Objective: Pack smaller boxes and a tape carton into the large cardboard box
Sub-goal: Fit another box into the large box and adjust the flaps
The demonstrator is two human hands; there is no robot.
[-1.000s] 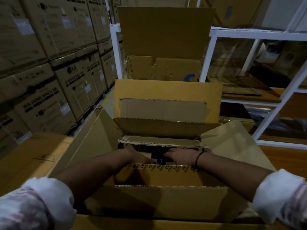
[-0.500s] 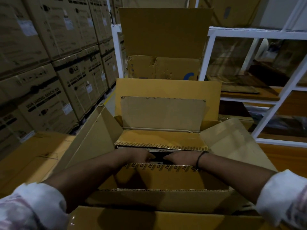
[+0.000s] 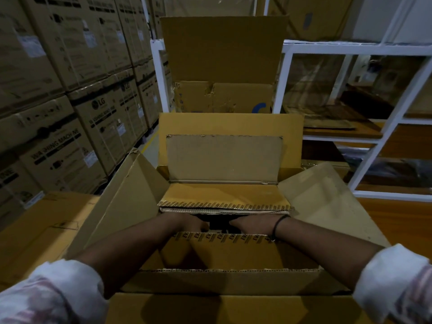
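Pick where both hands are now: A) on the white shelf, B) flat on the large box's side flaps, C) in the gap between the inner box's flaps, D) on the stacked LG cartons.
C: the left hand and right hand reach into the dark gap between the inner box's flaps.

Honestly a lot here you just can't make out. The fingertips of both the left hand [image 3: 190, 222] and right hand [image 3: 251, 222] dip into the dark gap between the smaller box's flaps [image 3: 224, 199], so whether they grip anything is anyone's guess. The inside of that gap is pure black. The large cardboard box [image 3: 131, 197] gets cut off at the bottom edge, and both sleeves [image 3: 53, 293] run out of the corners. The labels on the stacked cartons [image 3: 77, 127] at left are too small to read beyond the big print.
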